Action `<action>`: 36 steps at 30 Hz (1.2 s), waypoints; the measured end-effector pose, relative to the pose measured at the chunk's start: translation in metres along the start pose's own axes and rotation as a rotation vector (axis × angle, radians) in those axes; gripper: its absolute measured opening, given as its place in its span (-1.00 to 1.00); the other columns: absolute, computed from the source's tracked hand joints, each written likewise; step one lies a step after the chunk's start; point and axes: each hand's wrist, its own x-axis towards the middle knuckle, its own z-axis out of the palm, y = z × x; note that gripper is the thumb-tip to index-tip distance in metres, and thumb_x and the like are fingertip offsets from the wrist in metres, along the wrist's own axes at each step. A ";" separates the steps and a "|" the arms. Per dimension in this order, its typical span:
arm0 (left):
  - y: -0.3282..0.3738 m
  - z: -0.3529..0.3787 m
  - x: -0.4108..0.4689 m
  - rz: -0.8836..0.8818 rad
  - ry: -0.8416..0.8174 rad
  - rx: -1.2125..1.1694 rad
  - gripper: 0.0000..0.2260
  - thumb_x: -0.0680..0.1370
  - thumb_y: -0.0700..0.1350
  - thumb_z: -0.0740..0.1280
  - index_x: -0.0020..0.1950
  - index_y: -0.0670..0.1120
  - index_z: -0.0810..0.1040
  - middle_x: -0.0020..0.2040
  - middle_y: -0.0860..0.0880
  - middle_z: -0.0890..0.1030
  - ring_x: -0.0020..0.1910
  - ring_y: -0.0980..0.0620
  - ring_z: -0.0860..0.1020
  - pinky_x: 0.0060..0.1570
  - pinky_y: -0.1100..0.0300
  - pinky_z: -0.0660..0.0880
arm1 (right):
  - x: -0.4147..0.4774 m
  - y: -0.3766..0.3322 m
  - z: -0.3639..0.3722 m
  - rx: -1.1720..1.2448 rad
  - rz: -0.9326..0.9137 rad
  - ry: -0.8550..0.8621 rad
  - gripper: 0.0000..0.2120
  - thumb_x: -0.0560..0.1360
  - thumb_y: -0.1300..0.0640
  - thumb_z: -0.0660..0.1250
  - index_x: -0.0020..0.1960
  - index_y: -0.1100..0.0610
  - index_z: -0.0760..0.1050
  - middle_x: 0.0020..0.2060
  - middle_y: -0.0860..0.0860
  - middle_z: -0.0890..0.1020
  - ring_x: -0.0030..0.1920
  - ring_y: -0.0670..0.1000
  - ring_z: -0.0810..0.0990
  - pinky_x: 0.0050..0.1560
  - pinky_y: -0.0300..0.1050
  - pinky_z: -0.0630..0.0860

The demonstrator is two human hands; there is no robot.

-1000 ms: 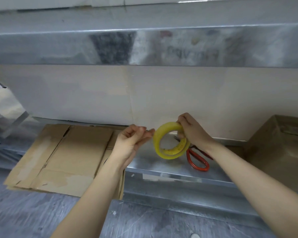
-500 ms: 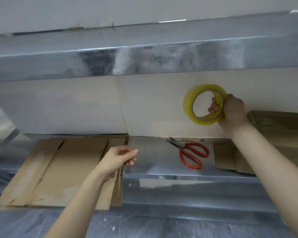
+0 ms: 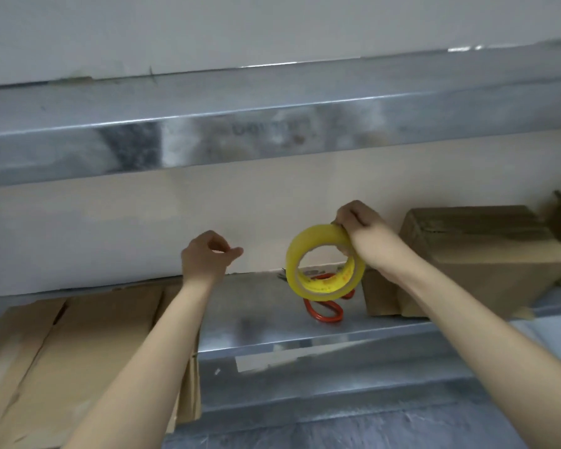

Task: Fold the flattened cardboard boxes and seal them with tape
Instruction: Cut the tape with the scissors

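My right hand [image 3: 360, 228] grips the top of a yellow tape roll [image 3: 308, 254], which hangs upright above the metal shelf. My left hand [image 3: 208, 257] is raised to the left of the roll, apart from it, with fingers curled and thumb meeting the fingertips; no tape strip shows between them. A stack of flattened cardboard boxes [image 3: 88, 351] lies at the lower left, partly under my left forearm. A folded brown cardboard box [image 3: 476, 254] stands on the shelf at the right, behind my right forearm.
Red-handled scissors [image 3: 324, 312] lie on the metal shelf [image 3: 259, 319] right below the tape roll. A pale board forms the back wall. Overhead runs a metal beam [image 3: 272, 134]. A second metal ledge sits lower, toward me.
My right hand brought the tape roll down from up right to above the scissors. My left hand rose from over the flat cardboard toward the roll. The camera tilted up.
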 end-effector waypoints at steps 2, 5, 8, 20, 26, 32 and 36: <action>-0.004 0.007 0.009 -0.028 -0.210 -0.007 -0.78 0.37 -0.31 0.51 -0.17 0.00 0.62 -0.06 -0.05 0.66 0.07 -0.02 0.62 -0.13 0.38 0.47 | -0.005 0.002 -0.007 -0.055 0.003 -0.017 -0.78 0.63 0.16 0.11 -0.17 0.06 0.41 -0.20 0.14 0.59 -0.25 0.08 0.52 -0.19 -0.06 0.43; -0.003 0.014 0.015 0.093 -0.554 0.325 -0.46 0.36 -0.32 0.52 0.32 -0.08 0.53 0.39 -0.09 0.37 0.41 -0.06 0.35 0.28 0.23 0.30 | -0.010 0.002 -0.020 -0.092 0.002 -0.039 -0.79 0.64 0.13 0.10 -0.14 0.06 0.41 -0.08 0.14 0.60 -0.11 0.06 0.53 -0.06 -0.05 0.43; 0.010 0.020 0.010 0.132 -0.414 0.488 -0.55 0.41 -0.12 0.51 0.28 -0.03 0.52 0.08 -0.07 0.51 0.15 -0.12 0.52 0.16 0.08 0.46 | -0.015 0.002 -0.032 -0.113 0.018 -0.069 -0.79 0.65 0.12 0.10 -0.12 0.08 0.43 -0.06 0.15 0.61 -0.07 0.07 0.55 -0.03 -0.05 0.44; 0.164 0.043 -0.102 0.355 -0.425 -0.218 -0.84 0.39 0.09 0.48 -0.16 0.03 0.68 -0.20 0.12 0.69 -0.18 0.23 0.62 -0.17 0.39 0.48 | -0.032 0.009 -0.070 -0.035 0.076 -0.138 -0.83 0.62 0.13 0.15 -0.06 0.12 0.50 -0.07 0.07 0.62 -0.02 0.02 0.57 0.06 -0.01 0.47; 0.193 0.079 -0.139 0.374 -0.353 -0.078 -0.84 0.34 0.00 0.57 -0.17 -0.01 0.69 -0.17 0.11 0.69 -0.23 0.30 0.62 -0.21 0.43 0.50 | -0.049 0.019 -0.109 0.018 0.105 -0.034 -0.77 0.61 0.15 0.19 -0.20 0.05 0.48 -0.14 0.02 0.61 -0.08 0.00 0.54 -0.03 -0.11 0.42; 0.211 0.116 -0.175 0.411 -0.179 -0.096 -0.93 0.41 -0.09 0.51 -0.25 0.04 0.67 -0.19 0.09 0.68 -0.20 0.18 0.65 -0.09 0.10 0.59 | -0.070 0.027 -0.148 -0.021 0.065 -0.037 -0.81 0.63 0.11 0.17 -0.12 0.11 0.46 -0.23 -0.08 0.51 -0.18 -0.11 0.45 -0.19 -0.24 0.35; 0.219 0.133 -0.196 0.721 -0.044 0.106 -0.80 0.49 0.01 0.30 -0.16 -0.04 0.67 -0.20 0.05 0.65 -0.26 -0.02 0.63 -0.30 0.02 0.57 | -0.081 0.027 -0.173 0.093 0.079 -0.038 -0.76 0.65 0.06 0.15 -0.11 0.11 0.49 -0.22 -0.08 0.54 -0.16 -0.13 0.48 -0.08 -0.18 0.39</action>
